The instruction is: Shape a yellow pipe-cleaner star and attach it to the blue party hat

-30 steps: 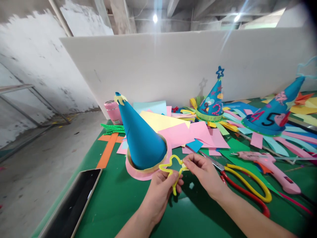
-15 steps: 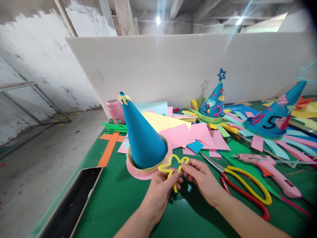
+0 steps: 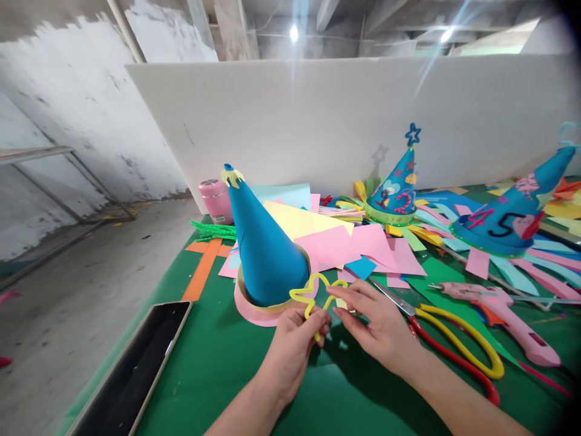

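Observation:
In my left hand I pinch the lower end of a yellow pipe cleaner bent into a star outline. My right hand is at the star's right side, thumb and forefinger apart; the fingertips are by its right point, and I cannot tell whether they touch it. Just behind the star stands a blue paper cone hat with a pink brim and a jagged pale yellow collar near its tip. Red-and-yellow-handled scissors lie beside my right hand.
A phone lies at the left table edge. A pink glue gun rests at right. Decorated blue hats stand behind, among pink paper and coloured strips. Green pipe cleaners and a pink jar are behind the plain hat.
My right thumb and forefinger have come apart from their pinch on the star's right side. My left hand keeps its hold, and the view has shifted slightly.

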Available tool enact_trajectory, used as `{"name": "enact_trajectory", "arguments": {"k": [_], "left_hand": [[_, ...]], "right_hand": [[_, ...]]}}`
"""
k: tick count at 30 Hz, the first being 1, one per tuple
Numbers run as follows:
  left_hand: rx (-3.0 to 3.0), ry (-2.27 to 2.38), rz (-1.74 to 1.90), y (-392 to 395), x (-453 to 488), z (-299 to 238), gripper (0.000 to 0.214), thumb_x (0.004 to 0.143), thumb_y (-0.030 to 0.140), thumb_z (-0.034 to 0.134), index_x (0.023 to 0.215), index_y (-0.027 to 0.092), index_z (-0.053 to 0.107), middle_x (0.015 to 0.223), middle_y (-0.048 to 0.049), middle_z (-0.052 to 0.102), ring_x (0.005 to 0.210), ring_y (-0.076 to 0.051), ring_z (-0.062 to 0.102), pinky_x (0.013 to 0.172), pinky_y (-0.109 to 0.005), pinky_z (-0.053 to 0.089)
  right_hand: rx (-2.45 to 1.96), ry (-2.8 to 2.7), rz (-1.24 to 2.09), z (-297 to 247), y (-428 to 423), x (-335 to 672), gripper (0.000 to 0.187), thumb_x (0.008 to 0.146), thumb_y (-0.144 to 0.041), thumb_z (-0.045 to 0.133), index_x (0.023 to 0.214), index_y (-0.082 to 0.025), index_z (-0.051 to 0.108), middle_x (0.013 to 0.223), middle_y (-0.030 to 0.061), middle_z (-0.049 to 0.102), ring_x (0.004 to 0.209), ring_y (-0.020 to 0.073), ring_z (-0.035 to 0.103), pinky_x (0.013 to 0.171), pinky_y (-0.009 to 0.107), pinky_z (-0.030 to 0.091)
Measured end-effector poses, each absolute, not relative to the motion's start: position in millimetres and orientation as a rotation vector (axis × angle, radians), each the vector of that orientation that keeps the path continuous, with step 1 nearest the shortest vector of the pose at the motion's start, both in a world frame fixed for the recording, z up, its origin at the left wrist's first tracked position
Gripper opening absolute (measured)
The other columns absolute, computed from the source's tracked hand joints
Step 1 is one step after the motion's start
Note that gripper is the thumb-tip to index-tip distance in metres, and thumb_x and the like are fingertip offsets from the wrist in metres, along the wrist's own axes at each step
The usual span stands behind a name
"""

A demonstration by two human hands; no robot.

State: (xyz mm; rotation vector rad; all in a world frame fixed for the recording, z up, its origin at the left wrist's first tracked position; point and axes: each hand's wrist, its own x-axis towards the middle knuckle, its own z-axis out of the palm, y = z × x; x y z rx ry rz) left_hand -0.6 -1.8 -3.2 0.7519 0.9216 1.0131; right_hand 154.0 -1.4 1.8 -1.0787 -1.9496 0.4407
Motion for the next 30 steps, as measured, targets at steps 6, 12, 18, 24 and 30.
{"name": "enact_trajectory", "arguments": {"k": [6,12,18,24,30], "left_hand": [[0.919,0.979,0.985,-1,-1,-1,0.019,0.065,0.028,0.068,0.057,0.013,0.061,0.054,0.0001,0.052,0.051,-0.009,0.042,0.049,-0.021,0.032],[0.892,0.977,0.938,3,-4,2,0.021,0.065,0.033,0.067,0.062,0.013,0.064,0.057,-0.0012,0.056,0.05,-0.009,0.044,0.05,-0.023,0.035],[0.925,0.986,0.939,6,-6,0,0.02,0.064,0.031,0.068,0.059,0.013,0.062,0.056,0.0004,0.054,0.05,-0.009,0.044,0.048,-0.021,0.034],[0.891,0.947,0.926,3,-3,1,0.019,0.066,0.031,0.067,0.061,0.013,0.061,0.055,0.0011,0.053,0.05,-0.008,0.042,0.047,-0.02,0.032],[0.756,0.903,0.945,-1,-1,2,0.016,0.063,0.028,0.07,0.064,0.013,0.063,0.059,0.0005,0.053,0.053,-0.008,0.044,0.048,-0.018,0.034]], "right_hand": [[-1.025,-2.125,0.136,-4,5,163,0.028,0.084,-0.014,0.045,0.104,-0.022,0.062,0.07,0.0026,0.048,0.064,0.0138,0.047,0.055,0.025,0.041],[-1.104,-2.163,-0.004,3,5,164,0.022,0.085,-0.017,0.046,0.093,-0.02,0.067,0.069,0.0029,0.048,0.063,0.0132,0.045,0.053,0.024,0.036],[-1.09,-2.159,-0.085,4,5,162,0.021,0.084,-0.02,0.048,0.092,-0.022,0.067,0.07,0.0033,0.051,0.063,0.0131,0.045,0.053,0.023,0.035],[-1.073,-2.14,-0.139,6,3,161,0.015,0.081,-0.021,0.053,0.084,-0.023,0.068,0.071,0.0035,0.054,0.064,0.0135,0.044,0.052,0.023,0.034],[-1.02,-2.129,-0.087,7,2,162,0.013,0.081,-0.019,0.054,0.081,-0.02,0.067,0.067,0.0035,0.057,0.062,0.0135,0.045,0.053,0.024,0.036]]}}
